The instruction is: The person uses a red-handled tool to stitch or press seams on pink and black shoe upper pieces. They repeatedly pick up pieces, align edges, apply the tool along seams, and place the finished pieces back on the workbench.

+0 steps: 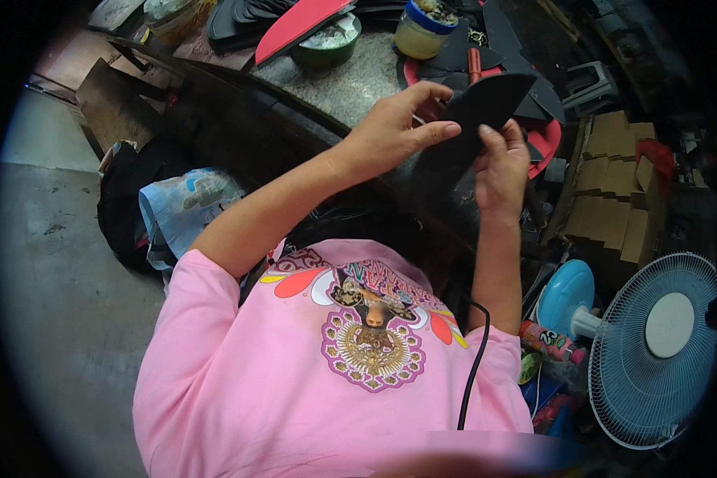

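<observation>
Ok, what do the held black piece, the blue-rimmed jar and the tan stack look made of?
Black piece: perhaps matte rubber or foam sheet, being thin and dull. Jar: smooth plastic or glass; its pale contents seem to show through. Tan stack: probably matte cardboard, judging by its plain, straight-edged faces.

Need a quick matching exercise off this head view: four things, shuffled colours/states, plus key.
Things
1. Dark flat piece
2. Jar
3. Bowl
4. Fan

Descriptions
A. Green
B. White hub, round grille
C. Held by left hand and right hand
D. Blue band round the top

Pairs: 1-C, 2-D, 3-A, 4-B
</observation>
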A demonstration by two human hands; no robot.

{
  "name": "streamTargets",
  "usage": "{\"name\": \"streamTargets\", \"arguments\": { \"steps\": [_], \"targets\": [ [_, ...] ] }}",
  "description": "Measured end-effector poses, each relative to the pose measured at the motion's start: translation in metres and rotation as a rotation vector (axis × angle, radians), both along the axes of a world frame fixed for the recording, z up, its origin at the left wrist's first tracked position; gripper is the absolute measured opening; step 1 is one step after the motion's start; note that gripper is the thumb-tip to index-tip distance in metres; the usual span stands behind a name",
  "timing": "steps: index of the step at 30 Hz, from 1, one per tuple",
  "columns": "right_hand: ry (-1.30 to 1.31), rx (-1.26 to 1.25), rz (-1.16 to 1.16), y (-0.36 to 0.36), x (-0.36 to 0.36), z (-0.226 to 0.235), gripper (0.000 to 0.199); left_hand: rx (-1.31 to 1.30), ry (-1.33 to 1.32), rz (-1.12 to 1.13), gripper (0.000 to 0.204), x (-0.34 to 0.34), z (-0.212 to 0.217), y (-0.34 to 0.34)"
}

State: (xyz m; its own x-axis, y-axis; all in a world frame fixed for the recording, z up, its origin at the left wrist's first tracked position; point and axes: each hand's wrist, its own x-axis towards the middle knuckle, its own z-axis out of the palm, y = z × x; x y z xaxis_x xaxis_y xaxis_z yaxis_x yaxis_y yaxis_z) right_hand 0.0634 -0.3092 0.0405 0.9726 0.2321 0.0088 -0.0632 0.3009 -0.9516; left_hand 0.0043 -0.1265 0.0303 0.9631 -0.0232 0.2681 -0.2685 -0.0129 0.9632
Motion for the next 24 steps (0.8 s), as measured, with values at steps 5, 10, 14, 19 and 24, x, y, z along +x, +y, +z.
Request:
{"name": "streamTargets", "arguments": {
  "steps": [5, 10, 14, 19, 24],
  "targets": [
    [-0.002, 0.008, 0.081, 0.004, -0.011, -0.008, 0.014, 0.115, 0.073, 0.069, 0.018, 0.008, 0.012, 0.012],
    [-0.107, -0.022, 0.211, -0.009, -0.002, -0.029, 0.019, 0.123, 0.019, 0.05, 0.019, 0.008, 0.007, 0.013],
    [-0.101, 0.075, 0.216, -0.01, 0.002, -0.05, 0.017, -0.029, 0.201, 0.011, 0.02, 0.007, 0.006, 0.008],
    [-0.099, 0.023, 0.237, -0.012, 0.002, -0.064, 0.017, 0.174, 0.07, 0.079, 0.017, 0.014, -0.002, 0.009],
    [-0.081, -0.103, 0.232, -0.013, -0.001, -0.066, 0.021, 0.642, -0.354, 0.343, 0.014, 0.02, -0.007, 0.001]
  ]
}}
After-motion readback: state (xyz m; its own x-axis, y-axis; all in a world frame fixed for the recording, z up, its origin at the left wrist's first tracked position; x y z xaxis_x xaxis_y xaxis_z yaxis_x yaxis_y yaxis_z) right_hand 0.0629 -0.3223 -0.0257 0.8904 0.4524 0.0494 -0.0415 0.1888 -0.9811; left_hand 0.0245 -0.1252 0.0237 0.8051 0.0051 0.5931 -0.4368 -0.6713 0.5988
